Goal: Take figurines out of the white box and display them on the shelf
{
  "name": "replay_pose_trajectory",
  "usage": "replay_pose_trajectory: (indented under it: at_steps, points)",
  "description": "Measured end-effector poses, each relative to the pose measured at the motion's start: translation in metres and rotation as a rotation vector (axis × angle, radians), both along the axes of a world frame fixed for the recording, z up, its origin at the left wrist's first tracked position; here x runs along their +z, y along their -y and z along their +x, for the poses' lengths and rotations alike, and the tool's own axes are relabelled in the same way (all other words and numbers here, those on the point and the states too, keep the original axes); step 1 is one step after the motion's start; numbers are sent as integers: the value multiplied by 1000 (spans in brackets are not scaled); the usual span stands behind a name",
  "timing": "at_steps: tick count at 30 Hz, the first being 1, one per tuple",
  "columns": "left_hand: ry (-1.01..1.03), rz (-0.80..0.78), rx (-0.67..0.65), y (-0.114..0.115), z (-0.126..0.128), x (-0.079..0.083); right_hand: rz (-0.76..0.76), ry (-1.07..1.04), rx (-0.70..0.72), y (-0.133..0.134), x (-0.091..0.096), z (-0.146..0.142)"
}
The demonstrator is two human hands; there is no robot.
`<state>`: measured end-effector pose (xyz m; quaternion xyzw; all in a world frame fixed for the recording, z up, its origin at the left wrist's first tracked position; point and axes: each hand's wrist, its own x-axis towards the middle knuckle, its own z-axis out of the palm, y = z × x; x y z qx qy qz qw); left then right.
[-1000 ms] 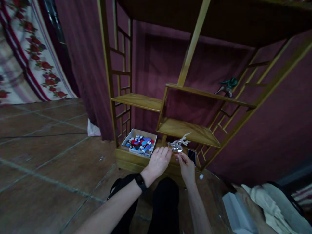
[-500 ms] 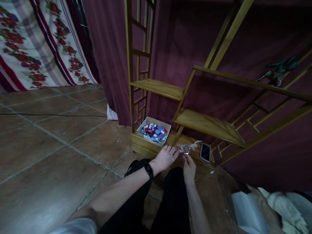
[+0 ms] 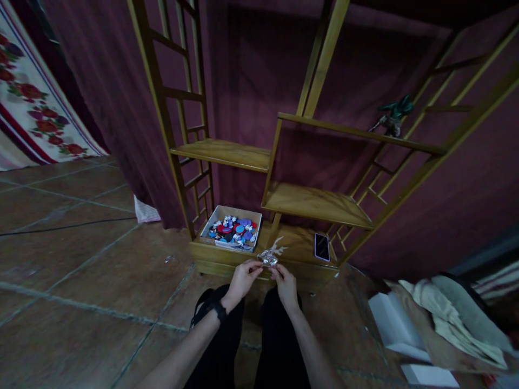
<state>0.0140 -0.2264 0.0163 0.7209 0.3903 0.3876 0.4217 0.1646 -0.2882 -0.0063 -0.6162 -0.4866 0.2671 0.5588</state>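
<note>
My left hand [image 3: 241,280] and my right hand [image 3: 285,281] are both pinched on a small clear figurine with white antler-like parts [image 3: 271,255]. I hold it just in front of the bottom board of a wooden shelf unit [image 3: 308,202]. A black watch sits on my left wrist. My knees in black trousers show below the hands.
A white box of small colourful pieces [image 3: 232,233] stands on the bottom shelf at the left. A phone [image 3: 321,246] lies there at the right. A green figure [image 3: 392,114] stands on an upper shelf. Paper and cloth [image 3: 433,324] lie on the tiled floor at the right.
Both hands have drawn the clear figurine back toward me and a little left, off the shelf area. My left hand now pinches it instead of lying beside it. The camera view has shifted.
</note>
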Motion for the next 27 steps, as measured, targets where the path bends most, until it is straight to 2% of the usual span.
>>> replay_pose_trajectory:
  at_steps: [5, 9, 12, 21, 27]
  points:
    - [209, -269, 57, -7, -4, -14, -34, 82, 34, -5, 8, -8]
    - [295, -356, 53, -10, -6, -18, -50, 186, 19, -6, 9, -11]
    - [229, -329, 46, -9, -5, -20, -51, 210, 12, -6, 8, -11]
    - [10, -107, 54, 3, -9, -20, -81, 303, 12, -7, 3, -8]
    - [12, -111, 95, 2, -8, -24, -52, 339, 55, 0, 6, -11]
